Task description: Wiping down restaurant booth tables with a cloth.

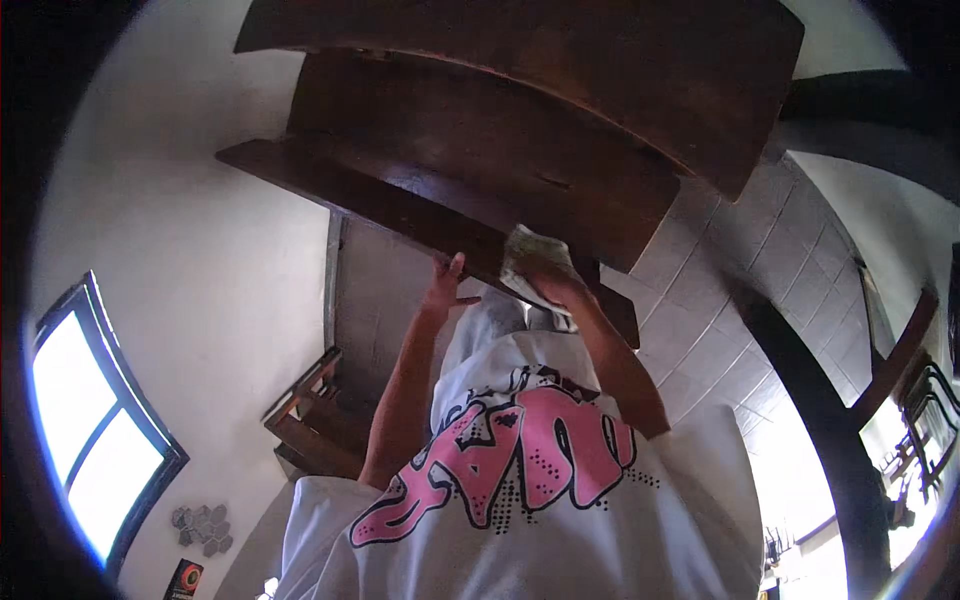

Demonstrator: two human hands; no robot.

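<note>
My right hand [556, 283] holds a pale folded cloth [534, 251] against a narrow dark wooden board [405, 214], near the board's right end. Part of the cloth hangs below the hand. To its left, my left hand [445, 282] is at the near edge of the same board, fingers up against the edge and thumb spread to the side. The board belongs to what looks like a wooden bench. Beyond it lie a broad dark panel [480, 142] with a shiny patch and a wider wooden board [600, 75].
A tiled floor [720, 300] extends at right, with a dark curved beam or post [810, 390] nearer. At left are a white wall [187, 225], a bright window [97, 420] and a low wooden piece of furniture [315, 427]. Metal-framed furniture [930, 420] stands far right.
</note>
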